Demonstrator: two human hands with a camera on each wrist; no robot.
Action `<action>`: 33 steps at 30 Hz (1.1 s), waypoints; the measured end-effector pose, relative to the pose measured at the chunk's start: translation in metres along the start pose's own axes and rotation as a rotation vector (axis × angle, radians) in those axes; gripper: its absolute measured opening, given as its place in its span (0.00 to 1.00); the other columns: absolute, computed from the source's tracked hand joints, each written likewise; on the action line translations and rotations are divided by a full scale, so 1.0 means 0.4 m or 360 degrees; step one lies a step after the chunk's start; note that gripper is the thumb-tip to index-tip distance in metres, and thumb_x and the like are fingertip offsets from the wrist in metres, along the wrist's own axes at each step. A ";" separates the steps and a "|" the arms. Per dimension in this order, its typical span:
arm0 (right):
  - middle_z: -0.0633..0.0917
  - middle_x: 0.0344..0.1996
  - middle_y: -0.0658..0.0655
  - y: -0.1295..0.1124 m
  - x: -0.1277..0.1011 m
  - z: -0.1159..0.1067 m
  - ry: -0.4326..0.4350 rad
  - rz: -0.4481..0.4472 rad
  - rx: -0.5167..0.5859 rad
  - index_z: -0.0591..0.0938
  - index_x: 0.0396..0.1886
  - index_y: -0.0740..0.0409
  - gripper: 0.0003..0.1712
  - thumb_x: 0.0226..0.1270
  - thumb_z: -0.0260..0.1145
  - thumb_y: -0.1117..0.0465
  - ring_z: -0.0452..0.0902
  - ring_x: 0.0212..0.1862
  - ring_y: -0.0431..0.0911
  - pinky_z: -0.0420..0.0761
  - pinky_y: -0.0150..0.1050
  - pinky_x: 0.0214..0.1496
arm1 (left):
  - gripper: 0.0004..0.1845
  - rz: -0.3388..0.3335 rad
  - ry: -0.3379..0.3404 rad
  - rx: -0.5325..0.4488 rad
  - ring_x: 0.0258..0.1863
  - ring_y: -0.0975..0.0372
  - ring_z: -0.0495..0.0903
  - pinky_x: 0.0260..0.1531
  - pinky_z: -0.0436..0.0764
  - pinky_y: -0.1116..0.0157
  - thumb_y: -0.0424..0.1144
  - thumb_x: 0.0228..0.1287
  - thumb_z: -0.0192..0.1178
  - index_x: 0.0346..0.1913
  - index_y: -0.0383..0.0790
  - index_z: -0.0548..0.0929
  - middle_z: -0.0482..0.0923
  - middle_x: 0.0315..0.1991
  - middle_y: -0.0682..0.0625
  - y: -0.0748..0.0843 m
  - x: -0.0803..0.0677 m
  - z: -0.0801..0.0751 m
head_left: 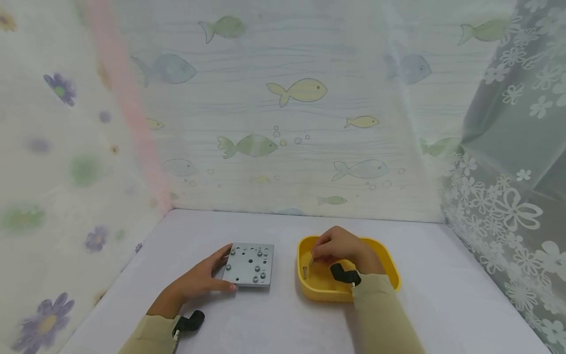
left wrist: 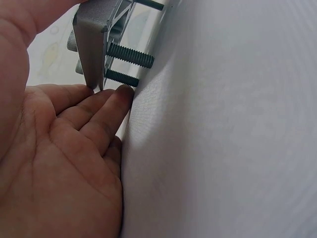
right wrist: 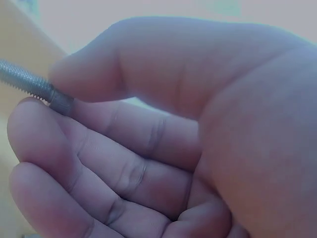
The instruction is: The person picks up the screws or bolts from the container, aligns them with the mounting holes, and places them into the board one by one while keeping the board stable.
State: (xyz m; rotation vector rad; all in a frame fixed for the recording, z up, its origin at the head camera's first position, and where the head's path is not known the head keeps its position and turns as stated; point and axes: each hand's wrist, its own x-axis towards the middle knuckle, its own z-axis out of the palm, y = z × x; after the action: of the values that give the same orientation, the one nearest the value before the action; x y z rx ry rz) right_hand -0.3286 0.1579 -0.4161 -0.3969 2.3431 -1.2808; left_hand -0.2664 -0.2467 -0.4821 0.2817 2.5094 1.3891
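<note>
My right hand (head_left: 338,244) pinches a silver threaded metal screw (right wrist: 25,81) near its head over the yellow plastic tray (head_left: 327,296); I judge a slack grip could drop it. My left hand (head_left: 199,280) grasps the square silver metal plate (head_left: 243,274) over the white worktop (head_left: 283,324); uneven pressure could rock it on its protruding screws (left wrist: 130,55).

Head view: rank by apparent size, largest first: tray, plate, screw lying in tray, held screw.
1. Tray
2. Plate
3. Lying screw

Held screw: unranked; the right hand hides part of it, so its full size is unsure.
</note>
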 end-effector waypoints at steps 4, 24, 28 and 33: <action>0.92 0.34 0.59 0.003 -0.013 0.003 -0.0001 -0.0038 0.0106 0.90 0.40 0.63 0.11 0.67 0.73 0.58 0.88 0.34 0.48 0.90 0.44 0.41 | 0.67 0.0007 -0.0006 -0.0010 0.84 0.48 0.48 0.78 0.37 0.37 0.52 0.43 0.84 0.84 0.56 0.52 0.63 0.80 0.49 -0.002 -0.001 0.002; 0.91 0.39 0.66 -0.035 -0.023 0.038 0.0115 -0.0188 0.0150 0.88 0.42 0.63 0.13 0.65 0.75 0.58 0.88 0.40 0.60 0.89 0.51 0.45 | 0.67 0.0015 -0.0002 0.0031 0.84 0.47 0.49 0.78 0.37 0.38 0.52 0.44 0.84 0.84 0.55 0.51 0.61 0.81 0.47 0.009 -0.002 -0.004; 0.91 0.39 0.65 -0.043 -0.025 0.041 0.0134 -0.0201 0.0134 0.88 0.42 0.62 0.13 0.66 0.75 0.57 0.88 0.39 0.57 0.89 0.47 0.44 | 0.66 0.0020 -0.0006 0.0031 0.83 0.46 0.49 0.78 0.37 0.36 0.51 0.45 0.83 0.84 0.55 0.51 0.62 0.80 0.46 0.007 -0.003 -0.002; 0.91 0.39 0.62 -0.059 -0.027 0.050 0.0161 -0.0200 0.0129 0.88 0.42 0.59 0.10 0.67 0.74 0.57 0.88 0.41 0.58 0.90 0.46 0.45 | 0.67 0.0006 0.0004 0.0042 0.84 0.47 0.48 0.78 0.37 0.37 0.52 0.44 0.83 0.84 0.56 0.51 0.63 0.80 0.47 0.005 -0.004 0.000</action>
State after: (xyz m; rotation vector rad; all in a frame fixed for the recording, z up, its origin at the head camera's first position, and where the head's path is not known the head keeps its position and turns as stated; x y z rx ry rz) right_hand -0.3083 0.1358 -0.4029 -0.4700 2.3720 -1.4818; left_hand -0.2649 -0.2462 -0.4801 0.2900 2.5321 1.3596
